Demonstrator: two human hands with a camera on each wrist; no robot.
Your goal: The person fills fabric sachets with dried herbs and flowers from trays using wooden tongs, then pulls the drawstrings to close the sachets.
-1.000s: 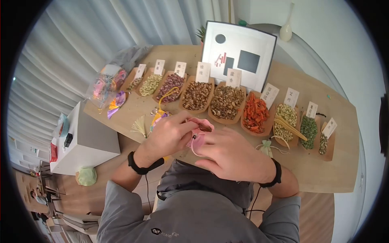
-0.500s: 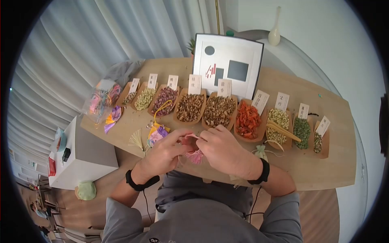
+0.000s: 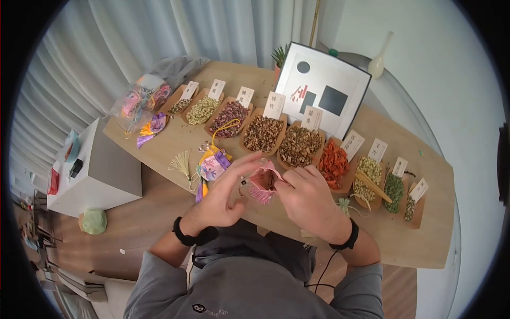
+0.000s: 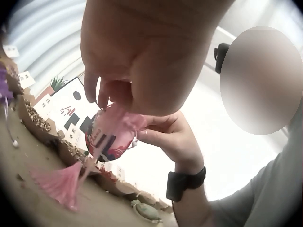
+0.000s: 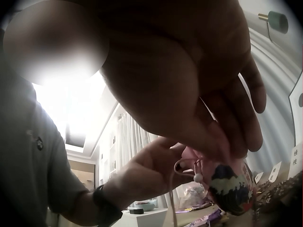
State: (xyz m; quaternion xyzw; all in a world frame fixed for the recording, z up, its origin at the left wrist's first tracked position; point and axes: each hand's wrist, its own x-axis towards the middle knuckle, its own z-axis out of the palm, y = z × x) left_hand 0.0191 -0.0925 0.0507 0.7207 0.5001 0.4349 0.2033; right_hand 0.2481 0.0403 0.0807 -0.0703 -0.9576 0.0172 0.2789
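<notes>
A pink drawstring pouch (image 3: pixel 260 192) hangs in front of the body, its mouth spread with something brown inside. My right hand (image 3: pixel 312 199) pinches its rim between thumb and fingers. On the other side is my left hand (image 3: pixel 219 196), its fingers stretched out along the pouch's edge and the thumb apart. From below, in the left wrist view, a pink tassel (image 4: pixel 59 184) dangles from the pouch and a dark wave-like print shows on its side. A cord with a white bead (image 5: pixel 197 178) hangs at its neck in the right wrist view.
Labelled trays of dried herbs curve across the table (image 3: pixel 382 239), among them orange petals (image 3: pixel 334 164). A wooden scoop (image 3: pixel 374 186) lies on one tray. A purple and yellow pouch (image 3: pixel 213 164) and a pale tassel (image 3: pixel 181 164) lie left; a framed board (image 3: pixel 324 85) stands behind.
My left hand has gone from gripping the pouch's rim to stretched fingers beside it. The pouch's mouth was drawn flat between both hands half a second ago and now gapes.
</notes>
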